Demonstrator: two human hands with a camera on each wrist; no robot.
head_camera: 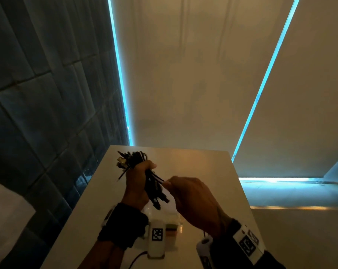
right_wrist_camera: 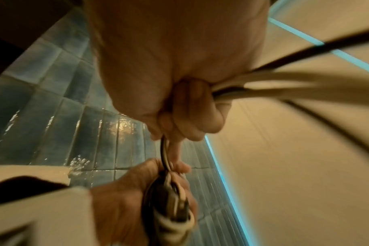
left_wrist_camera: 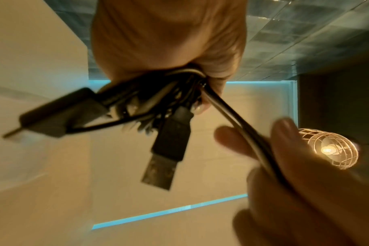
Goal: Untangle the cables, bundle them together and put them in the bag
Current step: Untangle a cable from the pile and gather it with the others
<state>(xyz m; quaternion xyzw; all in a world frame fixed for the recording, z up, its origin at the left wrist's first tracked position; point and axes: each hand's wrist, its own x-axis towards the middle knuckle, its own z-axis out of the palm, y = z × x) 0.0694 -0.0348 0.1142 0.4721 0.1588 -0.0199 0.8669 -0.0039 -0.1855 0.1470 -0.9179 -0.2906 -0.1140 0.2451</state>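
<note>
Head view: your left hand (head_camera: 137,181) is clenched round the bundle of cables (head_camera: 143,171), held above the white table (head_camera: 212,171); plug ends fan out past the fist toward the far edge, more hang below it.
Head view, right side: your right hand (head_camera: 193,200) pinches a strand (head_camera: 158,179) drawn out of the bundle, fingertips just beside the left fist.
Head view, table: a white tagged block (head_camera: 157,237) sits near your wrists; the bag cannot be made out.
Left wrist view: your fingers wrap the dark cables; a USB plug (left_wrist_camera: 164,159) dangles free, a second connector (left_wrist_camera: 63,114) juts left. A caged lamp (left_wrist_camera: 333,148) glows behind.
Right wrist view: your fingers curl tightly on the strand (right_wrist_camera: 164,149), which runs down into the left fist (right_wrist_camera: 124,199).
</note>
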